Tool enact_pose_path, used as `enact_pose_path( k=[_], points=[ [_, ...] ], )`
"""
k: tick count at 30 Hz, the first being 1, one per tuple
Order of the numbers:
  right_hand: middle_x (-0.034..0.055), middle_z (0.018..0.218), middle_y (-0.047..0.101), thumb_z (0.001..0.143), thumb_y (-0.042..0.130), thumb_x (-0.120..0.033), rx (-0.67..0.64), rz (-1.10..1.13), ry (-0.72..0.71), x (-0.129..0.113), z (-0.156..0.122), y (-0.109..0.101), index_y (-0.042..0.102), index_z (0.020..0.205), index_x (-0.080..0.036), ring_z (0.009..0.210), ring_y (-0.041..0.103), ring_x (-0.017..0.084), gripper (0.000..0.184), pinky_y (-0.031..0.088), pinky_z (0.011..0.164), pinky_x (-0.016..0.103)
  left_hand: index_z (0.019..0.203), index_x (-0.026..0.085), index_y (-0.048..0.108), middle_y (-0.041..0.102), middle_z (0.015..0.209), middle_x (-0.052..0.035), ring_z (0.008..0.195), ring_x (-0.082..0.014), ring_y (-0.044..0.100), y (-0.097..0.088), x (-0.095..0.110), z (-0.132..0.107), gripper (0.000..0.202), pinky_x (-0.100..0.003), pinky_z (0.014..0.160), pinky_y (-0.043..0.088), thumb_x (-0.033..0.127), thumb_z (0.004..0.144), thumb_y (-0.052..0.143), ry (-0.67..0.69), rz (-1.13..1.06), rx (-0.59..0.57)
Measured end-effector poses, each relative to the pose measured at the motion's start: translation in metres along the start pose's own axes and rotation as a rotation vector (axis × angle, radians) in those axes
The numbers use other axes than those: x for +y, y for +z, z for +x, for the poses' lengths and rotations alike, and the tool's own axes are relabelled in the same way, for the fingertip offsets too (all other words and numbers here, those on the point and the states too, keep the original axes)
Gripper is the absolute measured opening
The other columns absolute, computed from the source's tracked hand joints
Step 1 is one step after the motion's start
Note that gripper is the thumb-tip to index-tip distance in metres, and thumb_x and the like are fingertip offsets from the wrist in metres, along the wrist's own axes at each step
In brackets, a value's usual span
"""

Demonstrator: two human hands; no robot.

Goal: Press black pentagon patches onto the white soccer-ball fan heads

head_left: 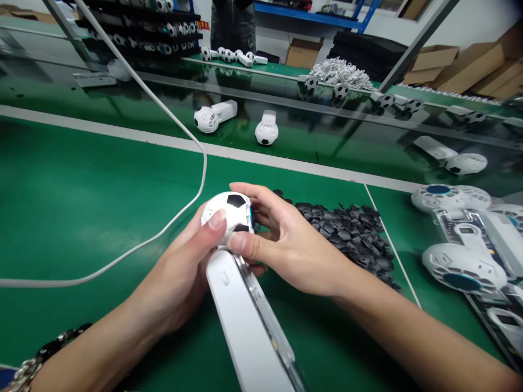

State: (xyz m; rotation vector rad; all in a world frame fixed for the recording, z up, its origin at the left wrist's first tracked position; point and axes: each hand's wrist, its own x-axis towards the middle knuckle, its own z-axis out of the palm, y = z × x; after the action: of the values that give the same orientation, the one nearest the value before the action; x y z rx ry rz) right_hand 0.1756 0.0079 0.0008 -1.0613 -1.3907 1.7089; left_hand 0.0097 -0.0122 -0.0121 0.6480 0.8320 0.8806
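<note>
A white handheld fan [245,310] with a football-patterned round head [229,211] lies between my hands over the green work surface, handle pointing toward me. My left hand [183,272] is closed around the neck of the fan, thumb pressed on the head. My right hand [281,239] is closed on the other side of the head, thumb on its lower edge and fingers curled over its front. A pile of small black pentagon pieces [347,234] lies just right of my right hand.
A white cable [171,120] loops across the green mat at left. Two finished fans [212,117] [266,129] lie on the glossy conveyor belt beyond. Several unfinished white fans [466,256] are stacked at right. Trays, cartons and a standing person [232,24] are at the back.
</note>
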Motion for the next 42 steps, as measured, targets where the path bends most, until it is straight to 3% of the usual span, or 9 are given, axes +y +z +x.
enact_pose_path(
  k=[6, 13, 16, 20, 23, 27, 33, 38, 42],
  points=[
    [0.004, 0.132, 0.062, 0.065, 0.092, -0.022, -0.04, 0.297, 0.074, 0.006, -0.003, 0.007, 0.044, 0.145, -0.03, 0.105, 0.063, 0.019, 0.094, 0.05, 0.063, 0.019, 0.13, 0.031, 0.051, 0.065, 0.118, -0.005, 0.098, -0.0275, 0.069, -0.002, -0.002, -0.002, 0.08, -0.025, 0.069, 0.061, 0.049, 0.066, 0.096, 0.172, 0.18, -0.02],
    [-0.0062, 0.08, 0.058, 0.057, 0.098, -0.017, -0.197, 0.547, 0.186, 0.004, 0.0, 0.008, 0.056, 0.109, -0.022, 0.063, 0.052, 0.007, 0.067, 0.042, 0.05, 0.014, 0.113, 0.023, 0.058, 0.07, 0.074, -0.0035, 0.056, -0.0187, 0.066, -0.002, 0.002, -0.004, 0.055, -0.021, 0.049, 0.055, 0.056, 0.079, 0.084, 0.083, 0.114, -0.075],
    [-0.0032, 0.085, 0.063, 0.066, 0.095, -0.026, -0.183, 0.406, 0.143, 0.001, -0.002, 0.003, 0.056, 0.117, -0.021, 0.066, 0.057, 0.009, 0.065, 0.048, 0.054, 0.017, 0.116, 0.024, 0.057, 0.073, 0.083, -0.0031, 0.047, -0.0142, 0.061, -0.001, 0.003, -0.004, 0.057, -0.018, 0.038, 0.048, 0.055, 0.078, 0.086, 0.003, 0.057, -0.057],
    [0.0011, 0.111, 0.067, 0.07, 0.093, -0.029, -0.066, 0.094, 0.07, -0.002, -0.006, -0.002, 0.043, 0.145, -0.031, 0.081, 0.067, 0.014, 0.09, 0.057, 0.067, 0.023, 0.126, 0.026, 0.055, 0.072, 0.081, 0.0, 0.058, -0.0143, 0.067, -0.001, 0.002, -0.001, 0.061, -0.017, 0.048, 0.056, 0.052, 0.081, 0.085, -0.03, 0.03, -0.081],
    [-0.0006, 0.107, 0.066, 0.072, 0.091, -0.027, -0.036, 0.076, 0.024, -0.002, -0.006, -0.003, 0.051, 0.138, -0.031, 0.077, 0.068, 0.013, 0.077, 0.059, 0.065, 0.024, 0.135, 0.027, 0.048, 0.07, 0.078, 0.0004, 0.063, -0.015, 0.068, -0.004, 0.001, -0.001, 0.064, -0.017, 0.052, 0.058, 0.056, 0.087, 0.077, -0.067, 0.047, -0.108],
    [-0.0023, 0.107, 0.066, 0.076, 0.087, -0.022, -0.104, 0.09, 0.005, -0.002, -0.005, -0.006, 0.05, 0.136, -0.033, 0.068, 0.065, 0.01, 0.072, 0.059, 0.06, 0.023, 0.138, 0.03, 0.044, 0.07, 0.11, -0.0042, 0.076, -0.0198, 0.073, -0.005, 0.0, -0.005, 0.077, -0.022, 0.058, 0.062, 0.062, 0.079, 0.082, 0.038, 0.082, -0.159],
    [0.0008, 0.121, 0.065, 0.072, 0.086, -0.024, -0.059, -0.091, -0.09, -0.008, -0.006, -0.006, 0.058, 0.129, -0.027, 0.095, 0.067, 0.018, 0.063, 0.058, 0.077, 0.027, 0.138, 0.031, 0.042, 0.067, 0.115, -0.004, 0.085, -0.0222, 0.073, -0.004, -0.002, -0.008, 0.086, -0.026, 0.07, 0.064, 0.053, 0.072, 0.092, 0.147, 0.209, -0.188],
    [0.0031, 0.122, 0.067, 0.073, 0.08, -0.029, 0.044, -0.13, -0.172, 0.001, -0.005, 0.003, 0.056, 0.132, -0.024, 0.108, 0.066, 0.024, 0.064, 0.055, 0.089, 0.039, 0.135, 0.032, 0.05, 0.066, 0.118, -0.0023, 0.11, -0.0275, 0.069, -0.001, -0.003, -0.007, 0.079, -0.024, 0.085, 0.062, 0.04, 0.071, 0.095, 0.236, 0.274, -0.038],
    [0.0032, 0.118, 0.068, 0.075, 0.075, -0.027, 0.069, -0.166, -0.339, 0.007, -0.002, 0.008, 0.059, 0.126, -0.021, 0.106, 0.066, 0.024, 0.054, 0.054, 0.09, 0.039, 0.137, 0.036, 0.048, 0.068, 0.112, -0.0016, 0.103, -0.0271, 0.071, 0.002, -0.004, -0.011, 0.086, -0.023, 0.08, 0.063, 0.041, 0.066, 0.097, 0.222, 0.316, 0.095]
  ],
)
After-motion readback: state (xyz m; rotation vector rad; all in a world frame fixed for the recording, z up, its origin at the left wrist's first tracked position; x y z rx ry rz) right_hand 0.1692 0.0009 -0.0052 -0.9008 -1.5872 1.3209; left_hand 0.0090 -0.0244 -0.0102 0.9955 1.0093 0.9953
